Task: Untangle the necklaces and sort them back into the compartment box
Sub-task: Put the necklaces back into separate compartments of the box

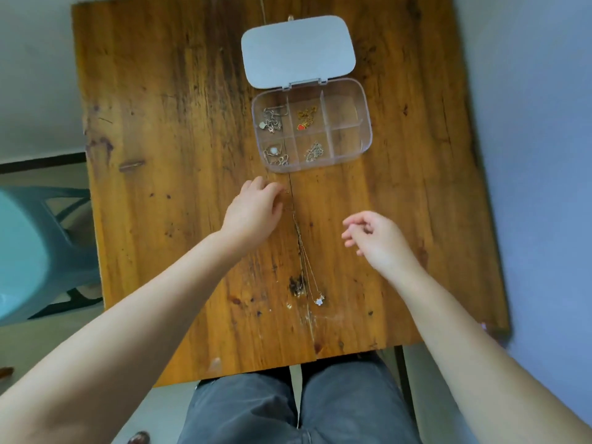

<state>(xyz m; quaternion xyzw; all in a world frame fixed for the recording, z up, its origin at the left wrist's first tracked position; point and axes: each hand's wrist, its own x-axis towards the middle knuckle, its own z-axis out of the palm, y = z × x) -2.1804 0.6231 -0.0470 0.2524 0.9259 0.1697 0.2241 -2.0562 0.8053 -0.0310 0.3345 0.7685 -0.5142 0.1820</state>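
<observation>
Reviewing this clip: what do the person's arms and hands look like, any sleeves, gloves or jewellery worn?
Both forearms are bare, with no sleeves in view. The left hand and right hand wear no gloves, and no rings, watch or bracelets can be seen. Dark grey trousers show below.

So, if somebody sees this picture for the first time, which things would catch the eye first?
Probably the clear box with its grey lid open, at the far middle of the wooden table; four of its compartments hold jewellery, and a red heart stands out. Next, the thin necklace stretched out on the table between the hands, with a pale flower pendant at its near end. The left hand is at its far end; the right hand hovers beside it.
</observation>
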